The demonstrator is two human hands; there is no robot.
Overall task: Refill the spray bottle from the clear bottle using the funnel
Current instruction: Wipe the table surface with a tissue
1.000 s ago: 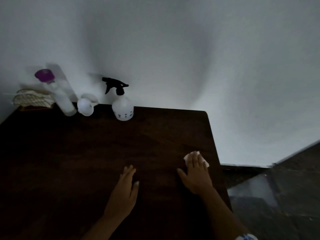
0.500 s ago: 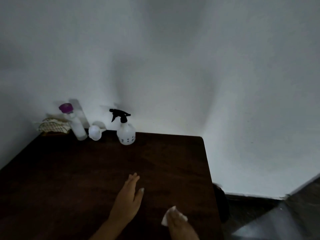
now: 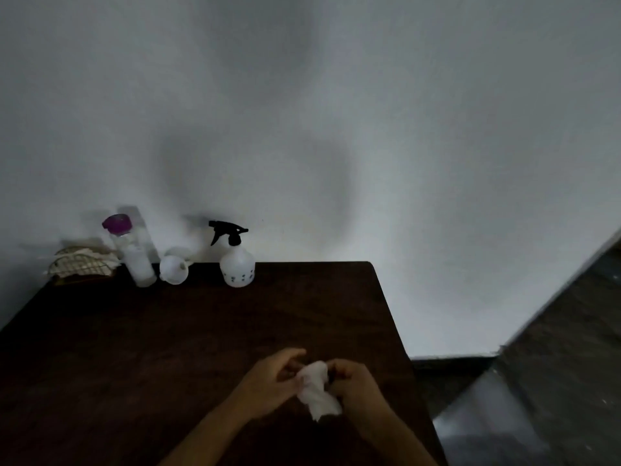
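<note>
- Left hand and right hand meet over the near part of the table, well in front of the spray bottle and a bit to its right.
- Both have hold of a crumpled white tissue: the left fingers are curled and pinch its left side, the right hand is curled round its right side. Motion blur hides the exact finger placement.
- Diff vs 0.5 s ago: the left hand lay flat and open on the tabletop; it is now lifted and on the tissue. The right hand had the tissue pressed down on the wood; the tissue is now bunched between both hands.
- Spray bottle stands upright at the table's far edge by the wall, black trigger head on, same spot as before.
- Funnel sits just left of the spray bottle, lying tipped over.
- Clear bottle, purple cap on, stands left of the funnel.
- Wire basket with cloth in it sits furthest left of the spray bottle.
</note>
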